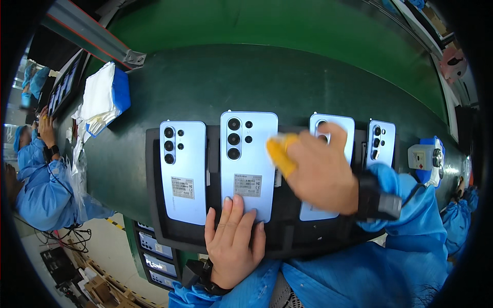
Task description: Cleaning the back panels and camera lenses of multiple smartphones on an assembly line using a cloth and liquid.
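Observation:
Light-blue smartphones lie back side up in a black foam tray (pixel 287 233). My left hand (pixel 236 246) rests its outstretched fingers on the lower end of the second phone (pixel 249 172) from the left, over the edge of its grey label. Slightly smeared by motion, my right hand (pixel 318 169) wears yellow finger cots (pixel 281 155) and is closed in a pinch at that phone's upper right edge. A small whitish bit shows at its fingertips; I cannot make out what it is. The right hand partly covers a third phone (pixel 342 134). The leftmost phone (pixel 183 172) and rightmost phone (pixel 385 138) lie untouched.
A blue box of white wipes (pixel 105 95) stands at the left on the green bench (pixel 205 77). A white bottle (pixel 423 156) sits in a blue holder at right. Below left are more phones in trays (pixel 158 264). Co-workers in blue (pixel 46 179) sit at both sides.

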Available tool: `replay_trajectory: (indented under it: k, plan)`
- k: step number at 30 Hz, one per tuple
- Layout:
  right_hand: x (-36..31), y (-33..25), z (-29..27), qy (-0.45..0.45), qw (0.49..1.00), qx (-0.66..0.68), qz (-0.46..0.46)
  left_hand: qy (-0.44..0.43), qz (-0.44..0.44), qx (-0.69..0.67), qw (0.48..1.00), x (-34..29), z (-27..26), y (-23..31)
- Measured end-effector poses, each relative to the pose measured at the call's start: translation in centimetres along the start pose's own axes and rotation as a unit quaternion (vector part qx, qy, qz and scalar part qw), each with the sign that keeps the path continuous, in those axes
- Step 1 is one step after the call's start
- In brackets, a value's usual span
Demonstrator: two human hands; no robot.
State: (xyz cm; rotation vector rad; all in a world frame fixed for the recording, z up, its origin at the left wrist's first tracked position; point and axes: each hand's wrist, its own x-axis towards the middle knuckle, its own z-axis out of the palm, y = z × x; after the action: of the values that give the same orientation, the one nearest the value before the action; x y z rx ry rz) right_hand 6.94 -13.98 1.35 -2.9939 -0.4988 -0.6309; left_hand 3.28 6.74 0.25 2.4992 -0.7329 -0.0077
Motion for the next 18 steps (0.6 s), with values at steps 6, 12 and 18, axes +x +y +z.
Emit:
replay_trajectory:
  k: [6, 12, 18]
  plan:
    - [4.5, 4.5, 0.3, 0.015, 1.0, -0.007, 0.001, 0.021, -0.006, 0.022, 1.0, -0.5, 0.2, -0.4]
    - [7.0, 2.7, 2.2, 0.07, 0.991, 0.077, -0.082, 0.021, -0.006, -0.011, 1.0, -0.3, 0.3, -0.3]
    - [7.5, 2.7, 2.6, 0.019, 0.989, 0.076, -0.125, 0.022, -0.011, -0.009, 1.0, -0.1, 0.3, -0.3]
